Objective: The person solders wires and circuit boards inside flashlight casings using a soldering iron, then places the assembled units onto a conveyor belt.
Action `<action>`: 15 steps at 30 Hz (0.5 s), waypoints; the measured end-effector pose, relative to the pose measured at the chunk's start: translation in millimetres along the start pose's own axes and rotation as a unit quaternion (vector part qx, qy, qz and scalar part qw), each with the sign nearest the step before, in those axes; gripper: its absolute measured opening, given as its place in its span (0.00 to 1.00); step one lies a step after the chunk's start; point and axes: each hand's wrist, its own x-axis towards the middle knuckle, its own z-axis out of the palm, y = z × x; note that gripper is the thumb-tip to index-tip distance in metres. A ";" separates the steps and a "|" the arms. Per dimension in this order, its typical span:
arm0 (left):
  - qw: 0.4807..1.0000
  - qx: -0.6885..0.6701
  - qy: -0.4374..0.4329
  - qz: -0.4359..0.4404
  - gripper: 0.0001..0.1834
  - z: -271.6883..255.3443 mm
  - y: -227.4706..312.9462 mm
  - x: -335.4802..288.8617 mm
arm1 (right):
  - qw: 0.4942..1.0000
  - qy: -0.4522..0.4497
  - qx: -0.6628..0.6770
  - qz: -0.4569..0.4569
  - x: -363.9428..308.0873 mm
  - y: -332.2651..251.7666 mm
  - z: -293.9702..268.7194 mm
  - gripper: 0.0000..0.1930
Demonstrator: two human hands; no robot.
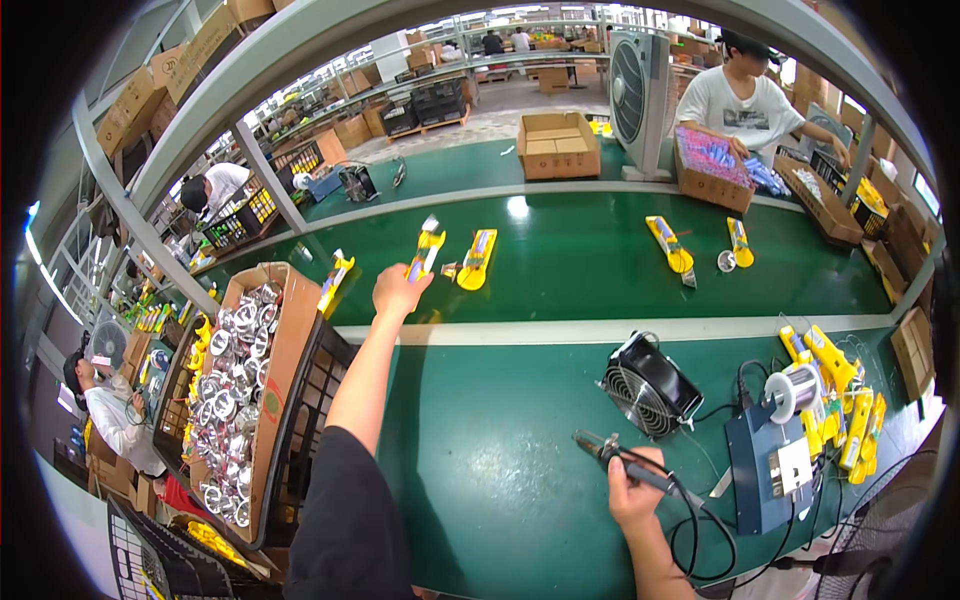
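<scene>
Clock is face-on, pivot mid-view. 1 glossy green worktable (pixel 480 480) at 6. 1 long glossy green conveyor (pixel 580 250) across 12, pale rail between the two. 1 brown cardboard carton (pixel 285 350) at 8, full of silver ring-shaped metal parts (pixel 225 405), too many overlapping to count; black plastic lattice crate (pixel 322 395) alongside. 1 tall grey fan unit (pixel 640 100) at 1, 1 open brown cardboard box (pixel 558 165) just left of it. 1 co-worker in a white shirt (pixel 740 105) at 2, hands at cartons.

1 blue metal box-shaped station (pixel 755 470) at 4, 1 silver wire spool (pixel 795 390) at its far end. 1 black square-framed fan (pixel 650 385), also 4, nearer centre. Heap of yellow plastic parts (pixel 860 440) past the station, overlapped, no firm count.

Hands: 2. Left hand (pixel 400 292) at 9, fingers at the near end of a yellow elongated plastic body (pixel 428 250); can't tell if clamped or only touching. Right hand (pixel 635 490) at 5, clamped round 1 dark-handled soldering iron (pixel 640 470), tip toward 10, over the worktable.

Yellow bodies on or over conveyor: 5, counting the one at the left hand. Others: 1 at 9, 1 at 12, 2 between 2 and 3.
</scene>
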 end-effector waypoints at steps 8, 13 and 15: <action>0.985 0.048 0.168 0.005 0.24 55.4 18.9 14.2 | 0.997 -0.037 -0.066 0.010 7.1 -3.7 -6.0 0.08; 0.998 0.050 -0.036 -0.027 0.25 68.5 85.5 41.5 | 0.997 -0.041 -0.071 0.008 5.6 0.8 -5.5 0.08; 0.992 0.108 -0.061 -0.010 0.23 67.6 99.0 36.5 | 0.998 -0.029 -0.062 0.006 4.9 3.2 -6.1 0.08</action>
